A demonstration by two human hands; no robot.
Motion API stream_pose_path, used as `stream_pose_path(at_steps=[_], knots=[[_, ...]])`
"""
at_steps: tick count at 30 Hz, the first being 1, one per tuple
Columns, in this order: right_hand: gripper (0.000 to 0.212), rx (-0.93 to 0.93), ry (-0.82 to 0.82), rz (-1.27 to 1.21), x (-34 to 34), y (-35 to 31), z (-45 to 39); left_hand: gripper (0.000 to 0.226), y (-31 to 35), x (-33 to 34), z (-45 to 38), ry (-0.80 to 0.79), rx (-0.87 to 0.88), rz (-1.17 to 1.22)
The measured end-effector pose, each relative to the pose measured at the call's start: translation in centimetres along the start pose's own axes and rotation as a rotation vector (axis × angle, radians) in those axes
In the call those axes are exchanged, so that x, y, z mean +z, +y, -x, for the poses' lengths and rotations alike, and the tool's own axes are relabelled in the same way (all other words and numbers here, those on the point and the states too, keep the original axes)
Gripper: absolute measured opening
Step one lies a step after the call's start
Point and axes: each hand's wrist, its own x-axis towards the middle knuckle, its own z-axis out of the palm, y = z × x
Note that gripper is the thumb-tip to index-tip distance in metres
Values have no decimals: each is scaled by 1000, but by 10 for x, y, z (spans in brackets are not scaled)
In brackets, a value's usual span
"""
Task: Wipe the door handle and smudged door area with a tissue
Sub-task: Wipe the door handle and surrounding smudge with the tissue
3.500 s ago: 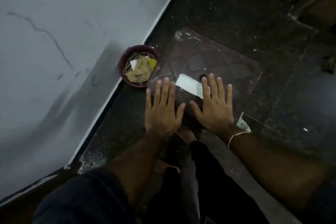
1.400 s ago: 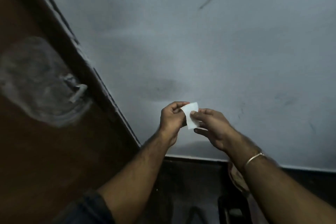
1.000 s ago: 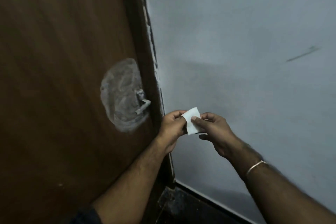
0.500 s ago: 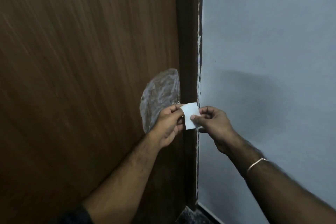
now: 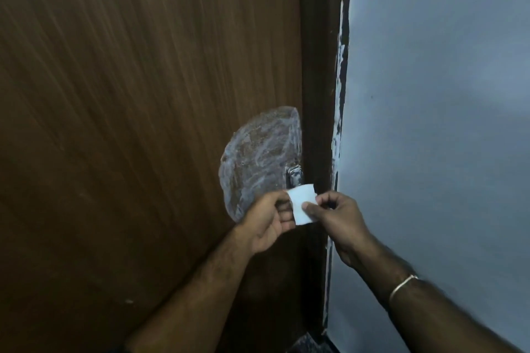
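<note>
A small white folded tissue [image 5: 302, 203] is pinched between my left hand [image 5: 266, 221] and my right hand [image 5: 338, 218], both gripping it in front of the door. The brown wooden door [image 5: 137, 123] carries a round whitish smudge [image 5: 258, 157] near its right edge. A metal door handle [image 5: 295, 176] sticks out of the smudge just above the tissue; its lower part is hidden behind the tissue and my fingers.
A dark door frame [image 5: 318, 66] runs vertically right of the door, with chipped white paint along its edge. A pale grey wall [image 5: 436, 94] fills the right side. A strip of dark floor [image 5: 307, 344] shows at the bottom.
I lifted the tissue from the floor with both hands, and the view swung from the wall to the door. The smudge and handle now sit just above the tissue.
</note>
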Motion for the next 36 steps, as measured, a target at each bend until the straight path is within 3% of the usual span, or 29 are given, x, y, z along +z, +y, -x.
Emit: stream_pose_path(at_steps=[3, 8, 12, 15, 24, 28, 32, 34, 36], knots=[[24, 51, -8, 23, -3, 13, -13, 32, -15, 1, -7, 25, -21, 64], [41, 172, -59, -116, 1, 24, -31, 13, -37, -3, -33, 233, 92, -147], [25, 401, -183, -190, 6, 46, -43, 5, -51, -15, -42, 326, 92, -257], [18, 489, -149, -211, 14, 64, -46, 10, -63, -36, -43, 366, 86, -343], [16, 460, -94, -300, 45, 68, -49, 13, -65, -71, -59, 393, 128, -412], [10, 440, -6, -333, 52, 63, -49, 3, -65, -71, -64, 370, 163, -405], [19, 235, 196, -169, 51, 60, -56, 6, -61, -68, -68, 430, 195, -456], [19, -20, 309, 130, 49, 57, -64, 11, -58, -67, -72, 463, 215, -493], [15, -398, 330, 382, 49, 51, -70, 11, -54, -64, -75, 466, 220, -546]])
